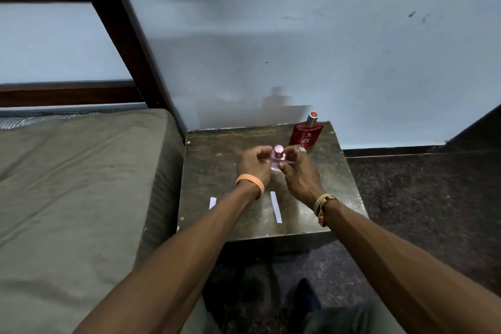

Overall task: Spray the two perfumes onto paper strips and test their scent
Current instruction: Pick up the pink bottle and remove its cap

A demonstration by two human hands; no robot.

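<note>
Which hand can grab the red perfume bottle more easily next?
Probably the right hand. The red bottle stands at the far right corner of the table, just beyond its fingers. The left hand would have to cross the pink bottle that both hands hold.

Scuffed table [325, 184], red bottle [306, 134], seemingly two strips [276, 206] [212, 202]

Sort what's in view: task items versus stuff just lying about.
Task items: pink perfume bottle, gripped by left hand and right hand; red perfume bottle, standing untouched behind; left paper strip; right paper strip.
Just there: table (support only); mattress; bed frame.
</note>
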